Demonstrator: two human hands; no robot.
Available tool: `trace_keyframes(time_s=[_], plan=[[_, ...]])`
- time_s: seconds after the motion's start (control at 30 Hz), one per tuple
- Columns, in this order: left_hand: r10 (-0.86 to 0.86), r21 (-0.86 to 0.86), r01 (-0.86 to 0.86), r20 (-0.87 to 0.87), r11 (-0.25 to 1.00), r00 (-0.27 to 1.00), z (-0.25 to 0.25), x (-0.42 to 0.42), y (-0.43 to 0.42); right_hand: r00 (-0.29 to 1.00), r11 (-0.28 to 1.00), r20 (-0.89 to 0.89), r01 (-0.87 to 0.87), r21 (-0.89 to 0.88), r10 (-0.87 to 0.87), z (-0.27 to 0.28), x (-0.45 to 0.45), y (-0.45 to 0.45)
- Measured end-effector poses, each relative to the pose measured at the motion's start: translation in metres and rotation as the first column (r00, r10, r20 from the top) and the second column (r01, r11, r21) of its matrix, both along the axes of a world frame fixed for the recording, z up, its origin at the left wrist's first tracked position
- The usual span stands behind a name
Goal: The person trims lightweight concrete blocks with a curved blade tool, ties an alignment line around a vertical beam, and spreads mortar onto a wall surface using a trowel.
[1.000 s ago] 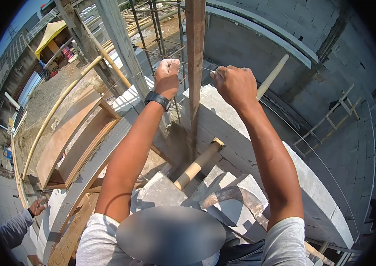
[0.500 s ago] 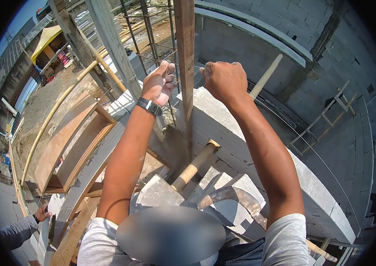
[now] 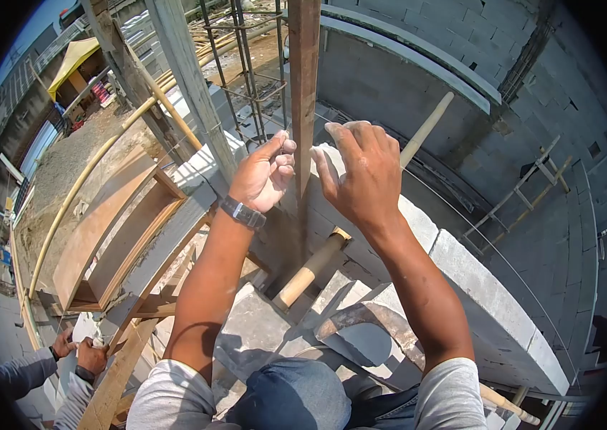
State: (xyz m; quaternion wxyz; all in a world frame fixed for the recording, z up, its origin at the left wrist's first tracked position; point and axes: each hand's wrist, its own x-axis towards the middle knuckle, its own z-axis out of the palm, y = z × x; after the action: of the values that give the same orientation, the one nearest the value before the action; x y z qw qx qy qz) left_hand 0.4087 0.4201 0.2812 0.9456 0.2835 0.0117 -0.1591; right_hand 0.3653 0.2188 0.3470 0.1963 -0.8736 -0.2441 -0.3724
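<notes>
Beside the upright wooden post (image 3: 304, 72), both hands are lower than before: the left hand (image 3: 266, 175) has a nearly closed grip with curled fingers, while the right hand (image 3: 364, 172) has opened, thumb apart and holding nothing visible. Whether the left pinches the thin string seen earlier, I cannot tell. The pale curved block wall (image 3: 490, 283) runs right of the post on an open building site.
</notes>
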Motion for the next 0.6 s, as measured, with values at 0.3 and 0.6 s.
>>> trace_keyframes(time_s=[0.3,0.6], plan=[[0.006,-0.062,-0.01,-0.064,0.998,0.998,-0.003,-0.015,-0.026,0.601,0.744,-0.568,-0.07,0.664,0.563,-0.066,-0.035,0.031],[0.021,0.164,-0.039,0.108,0.986,0.994,0.017,-0.022,-0.038,0.768,0.948,-0.617,0.046,0.316,0.169,0.002,-0.052,-0.021]])
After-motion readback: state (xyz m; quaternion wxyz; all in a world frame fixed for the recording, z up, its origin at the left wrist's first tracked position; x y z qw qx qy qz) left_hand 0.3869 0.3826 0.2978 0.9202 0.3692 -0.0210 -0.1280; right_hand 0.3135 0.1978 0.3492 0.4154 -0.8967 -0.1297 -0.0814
